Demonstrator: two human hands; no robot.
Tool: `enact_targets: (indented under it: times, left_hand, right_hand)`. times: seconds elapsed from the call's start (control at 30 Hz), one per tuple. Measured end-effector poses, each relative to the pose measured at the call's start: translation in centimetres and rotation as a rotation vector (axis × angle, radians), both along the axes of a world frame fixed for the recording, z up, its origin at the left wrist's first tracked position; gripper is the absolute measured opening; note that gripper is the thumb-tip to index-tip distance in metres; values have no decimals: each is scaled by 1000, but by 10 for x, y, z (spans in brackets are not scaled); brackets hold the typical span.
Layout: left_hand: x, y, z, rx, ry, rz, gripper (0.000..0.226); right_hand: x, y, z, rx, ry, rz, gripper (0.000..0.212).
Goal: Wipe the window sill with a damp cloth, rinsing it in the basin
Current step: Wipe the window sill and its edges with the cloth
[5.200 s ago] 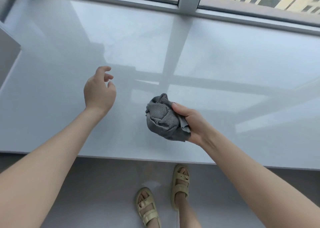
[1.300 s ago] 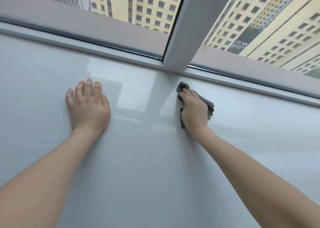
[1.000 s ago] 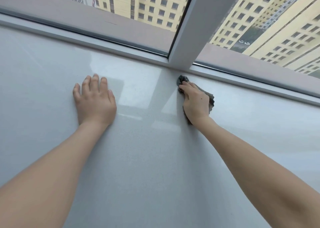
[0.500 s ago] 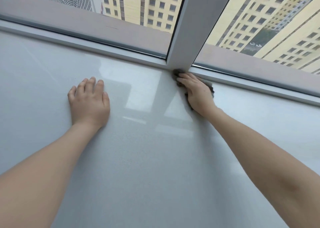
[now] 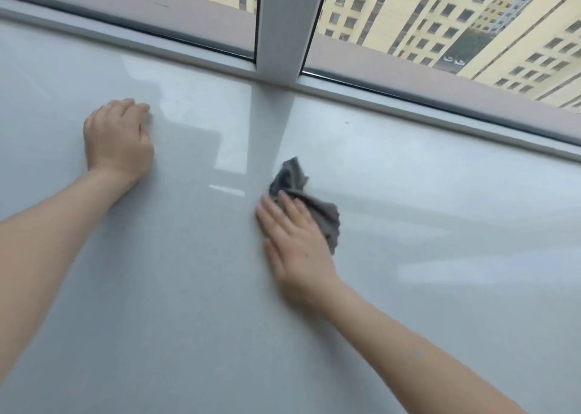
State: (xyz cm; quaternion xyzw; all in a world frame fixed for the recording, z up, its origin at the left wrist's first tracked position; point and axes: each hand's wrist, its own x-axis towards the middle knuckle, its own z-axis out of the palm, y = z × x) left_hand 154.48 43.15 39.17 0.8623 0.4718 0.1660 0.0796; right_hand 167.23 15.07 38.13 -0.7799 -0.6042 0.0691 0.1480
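One broad, glossy pale-grey window sill (image 5: pixel 188 319) filled nearly all of my view, from 9 o'clock across to 3. Along its far edge at 12 o'clock ran a white metal window frame (image 5: pixel 279 26) with an upright post, and tall yellow apartment blocks (image 5: pixel 440 20) showed beyond the glass. My left hand (image 5: pixel 118 140) rested on the sill at about 10 o'clock, its fingers loosely bent and holding nothing. My right hand (image 5: pixel 295 243) lay flat near the centre, fingers straight and close together, pressing a crumpled dark-grey woven cloth (image 5: pixel 290 177) onto the sill. The cloth stuck out from under my fingertips toward 12 and 2 o'clock, well short of the frame.
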Motion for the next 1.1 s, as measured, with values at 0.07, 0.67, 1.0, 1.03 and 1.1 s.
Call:
enact_targets:
  times: [0.07,0.67,1.0,1.03,1.1]
  left_hand:
    - [0,-15,7,2,-27,-47,45]
    - [-88,-133,17,55,-109,107,43]
    - [-149,-129,30,74,-148,209,39]
    - [-154,-127,29,74,-149,219,39]
    - [-161,-126,27,68,-143,231,39]
  right_hand:
    - [-66,-54,8,-89,57,348,48]
    - [4,-34,9,-115,-61,613,49]
    - [-16,113,10,-172,-137,22,71]
    - [-48,117,9,-149,-149,172,69]
    - [-107,96,5,-95,-129,483,62]
